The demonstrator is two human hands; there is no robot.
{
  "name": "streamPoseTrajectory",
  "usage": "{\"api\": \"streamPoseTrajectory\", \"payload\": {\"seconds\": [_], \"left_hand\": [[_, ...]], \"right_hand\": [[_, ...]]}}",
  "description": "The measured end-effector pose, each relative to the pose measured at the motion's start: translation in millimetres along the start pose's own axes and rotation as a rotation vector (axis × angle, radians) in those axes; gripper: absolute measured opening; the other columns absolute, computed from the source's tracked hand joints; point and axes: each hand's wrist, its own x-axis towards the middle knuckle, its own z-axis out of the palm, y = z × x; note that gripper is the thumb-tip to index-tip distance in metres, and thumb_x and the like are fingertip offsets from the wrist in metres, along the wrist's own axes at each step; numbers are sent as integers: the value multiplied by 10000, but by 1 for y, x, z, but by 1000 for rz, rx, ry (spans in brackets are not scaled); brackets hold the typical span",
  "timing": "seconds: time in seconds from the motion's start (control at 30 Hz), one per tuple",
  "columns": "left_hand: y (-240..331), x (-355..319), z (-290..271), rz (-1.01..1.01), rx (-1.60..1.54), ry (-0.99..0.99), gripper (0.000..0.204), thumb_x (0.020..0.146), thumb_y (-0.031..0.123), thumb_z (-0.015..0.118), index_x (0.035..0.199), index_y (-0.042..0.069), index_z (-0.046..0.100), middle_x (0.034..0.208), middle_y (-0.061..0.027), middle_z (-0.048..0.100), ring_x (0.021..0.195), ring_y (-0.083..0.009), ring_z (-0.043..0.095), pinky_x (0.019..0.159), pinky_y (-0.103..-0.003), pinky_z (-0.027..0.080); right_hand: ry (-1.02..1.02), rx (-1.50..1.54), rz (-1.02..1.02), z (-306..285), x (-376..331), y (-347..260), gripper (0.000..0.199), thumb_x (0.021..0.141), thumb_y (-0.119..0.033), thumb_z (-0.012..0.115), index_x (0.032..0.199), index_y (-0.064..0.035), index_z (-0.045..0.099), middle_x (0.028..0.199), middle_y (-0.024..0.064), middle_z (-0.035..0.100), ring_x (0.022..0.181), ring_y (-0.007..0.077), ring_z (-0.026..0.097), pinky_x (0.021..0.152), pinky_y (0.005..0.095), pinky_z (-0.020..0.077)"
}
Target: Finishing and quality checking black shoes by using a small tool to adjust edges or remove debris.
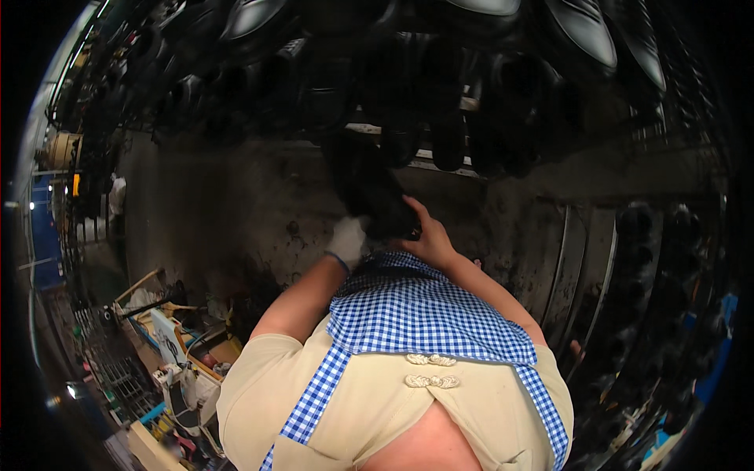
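Note:
A black shoe, dark and hard to make out in detail, is held in front of my apron. My bare right hand grips its near right end, with fingers bent around the edge. On the shoe's near left side is my left hand, in a white glove. It lies against the shoe or very close to it. The shoe and blur hide the left fingers, so their grip does not show.
Racks of dark shoes hang overhead and beyond my hands. More shoes stand on a rack at the right. To the left are a white board, boxes and cluttered tools. A checked blue apron covers my front.

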Motion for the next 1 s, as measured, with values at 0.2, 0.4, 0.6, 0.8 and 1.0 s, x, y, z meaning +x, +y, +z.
{"api": "streamPoseTrajectory", "payload": {"seconds": [0.2,0.4,0.6,0.8,1.0], "left_hand": [[-55,124,-82,-395,82,50,286,889,193,472,1069,63,651,1075,-191,653,988,-354,622,838,-461,501],[-78,184,-91,-351,31,463,480,890,468,502,1197,120,625,1233,-168,599,1149,-337,549,955,-380,443],[-106,158,-112,-295,303,673,459,868,469,553,1173,139,645,1253,-152,595,1150,-337,558,1004,-377,423],[-76,85,-117,-250,485,262,597,826,457,653,1303,111,557,1302,-125,572,1184,-349,527,983,-388,432],[12,-6,-87,-166,-794,481,413,883,248,609,1252,64,591,1278,-151,583,1140,-303,566,1004,-358,426]], "right_hand": [[24,149,159,-1,5,2,753,803,-367,748,1395,-64,395,1218,202,613,1126,320,604,936,392,485],[144,235,175,-19,-44,46,511,879,-255,696,1287,-10,510,1133,166,654,1080,255,625,912,361,491],[279,615,296,-18,-58,59,372,947,-199,609,1233,29,537,911,97,660,834,148,635,766,282,508],[160,418,303,-33,-49,51,312,987,-231,545,1145,31,604,791,57,641,708,117,605,673,263,493],[27,341,82,-32,-29,-28,415,921,-187,649,1290,-19,558,850,46,662,742,97,596,715,256,500]]}}
